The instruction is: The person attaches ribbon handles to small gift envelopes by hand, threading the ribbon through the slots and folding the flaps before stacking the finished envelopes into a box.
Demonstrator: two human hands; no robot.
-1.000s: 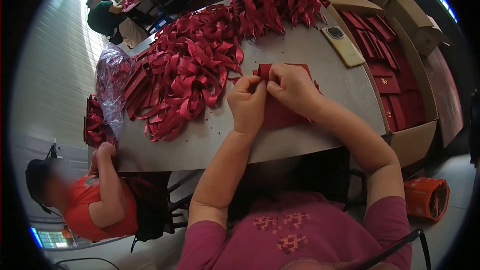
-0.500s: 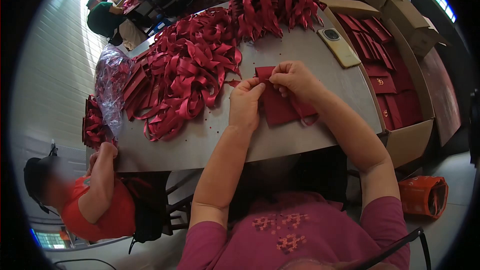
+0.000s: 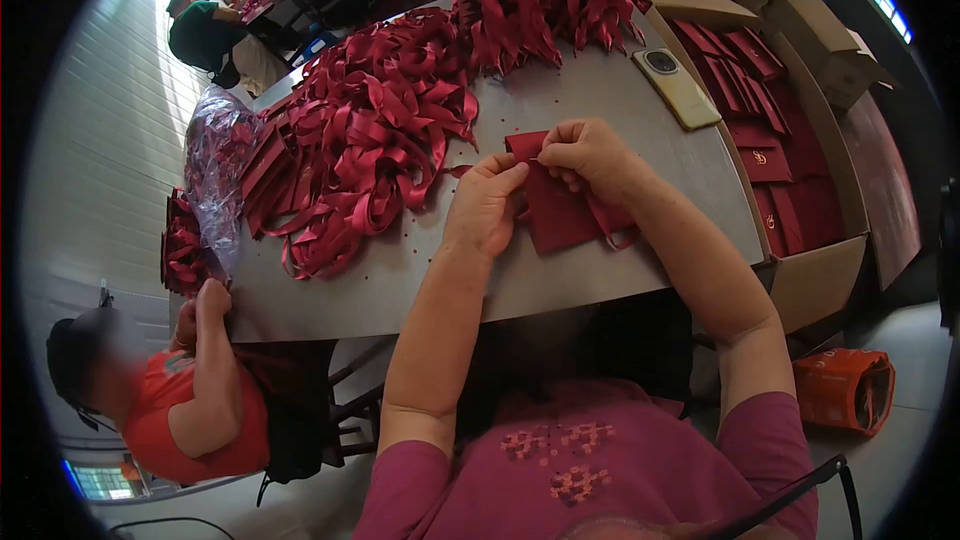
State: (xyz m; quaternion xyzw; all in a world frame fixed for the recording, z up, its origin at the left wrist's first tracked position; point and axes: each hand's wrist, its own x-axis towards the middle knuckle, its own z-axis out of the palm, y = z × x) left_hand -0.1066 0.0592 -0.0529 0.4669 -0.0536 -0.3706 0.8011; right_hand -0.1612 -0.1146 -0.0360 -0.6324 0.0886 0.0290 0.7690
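Note:
A flat dark red gift bag (image 3: pixel 562 222) lies on the table in front of me, with a loop of red ribbon (image 3: pixel 622 237) at its lower right. At the bag's upper left edge, the thumb and forefinger of my left hand (image 3: pixel 486 202) are pinched together on ribbon. A short ribbon end pokes out left of those fingers. My right hand (image 3: pixel 592 158) lies over the bag's upper right part, its fingertips closed on ribbon near the top edge. The fingers partly hide exactly what is pinched.
A big heap of red ribbons (image 3: pixel 375 130) with bags covers the table's left; more ribboned bags (image 3: pixel 545 20) stand at the back. A phone (image 3: pixel 675 90) lies near a carton (image 3: pixel 862 205) of red bags. A person in red (image 3: pixel 215 390) sits at left, hands by a plastic bag (image 3: pixel 215 155).
My left hand has shifted slightly left, drawing a little away from my right hand, which stays nearly in place. The whole view has moved slightly.

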